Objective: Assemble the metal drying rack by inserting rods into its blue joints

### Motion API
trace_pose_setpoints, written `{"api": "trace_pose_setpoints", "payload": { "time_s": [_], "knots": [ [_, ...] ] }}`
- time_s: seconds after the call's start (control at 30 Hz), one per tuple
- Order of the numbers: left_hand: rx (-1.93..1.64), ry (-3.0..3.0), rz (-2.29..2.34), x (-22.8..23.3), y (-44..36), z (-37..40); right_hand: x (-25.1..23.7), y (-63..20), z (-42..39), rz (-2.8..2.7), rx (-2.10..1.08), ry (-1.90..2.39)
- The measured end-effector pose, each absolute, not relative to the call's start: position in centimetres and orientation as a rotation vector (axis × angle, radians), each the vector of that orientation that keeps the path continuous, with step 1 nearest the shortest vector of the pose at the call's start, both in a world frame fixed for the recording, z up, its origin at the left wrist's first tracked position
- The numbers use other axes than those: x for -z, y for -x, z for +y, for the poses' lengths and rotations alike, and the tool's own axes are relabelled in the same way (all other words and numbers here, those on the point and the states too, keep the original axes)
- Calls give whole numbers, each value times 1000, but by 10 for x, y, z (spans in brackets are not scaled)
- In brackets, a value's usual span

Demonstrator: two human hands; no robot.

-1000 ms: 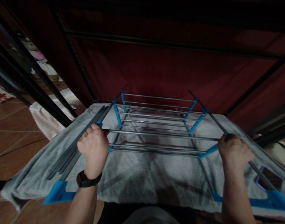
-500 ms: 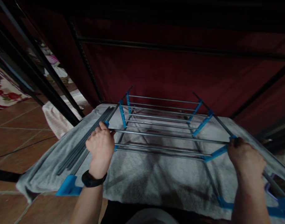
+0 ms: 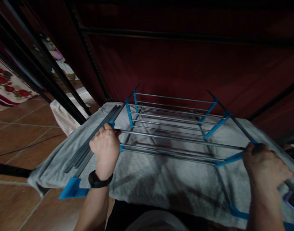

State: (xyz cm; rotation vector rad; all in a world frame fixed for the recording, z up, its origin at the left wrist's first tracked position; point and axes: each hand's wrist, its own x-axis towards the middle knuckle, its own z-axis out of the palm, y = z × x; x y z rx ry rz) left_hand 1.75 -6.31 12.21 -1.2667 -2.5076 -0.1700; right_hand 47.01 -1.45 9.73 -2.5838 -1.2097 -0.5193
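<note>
A rack frame of grey metal tubes [image 3: 178, 137] joined by blue plastic brackets [image 3: 129, 115] lies on a grey blanket [image 3: 147, 189]. My left hand [image 3: 105, 141], with a black band on its wrist, is closed around the left side of the rack at a blue bracket. Over on the right side, my right hand [image 3: 263, 163] grips the opposite upright at its blue bracket. A long crossbar spans between the two hands. Several loose grey tubes [image 3: 91, 141] lie side by side on the blanket, left of the rack. The undersides of both hands' grips are hidden.
Behind the rack hangs a dark red cloth [image 3: 161, 70] crossed by a black metal bar [image 3: 161, 33]. Black posts [image 3: 62, 83] stand at the left, over a brown tiled floor [image 3: 14, 138]. A striped cloth [image 3: 67, 112] and a floral fabric [image 3: 9, 83] are beyond them.
The view has shifted slightly, and the rack's right side appears farther right. My right hand has moved a little rightward with it. Both hands keep their grip on the rack.
</note>
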Motion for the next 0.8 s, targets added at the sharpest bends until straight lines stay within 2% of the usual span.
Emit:
{"api": "trace_pose_setpoints", "payload": {
  "time_s": [0.17, 0.57, 0.7, 0.8],
  "knots": [
    [152, 1245, -2521, -123, -21, -63, -98, -466, -11, -1110, 448, 2596],
    [390, 1379, -2375, -115, -18, -69, -80, -480, -18, -1265, 591, 2390],
    [674, 1563, -2119, -107, -32, -80, -77, -485, -21, -1385, 653, 2043],
    [921, 1749, -2003, -79, -48, -101, -70, -467, -32, -1478, 601, 1632]
  ]
}}
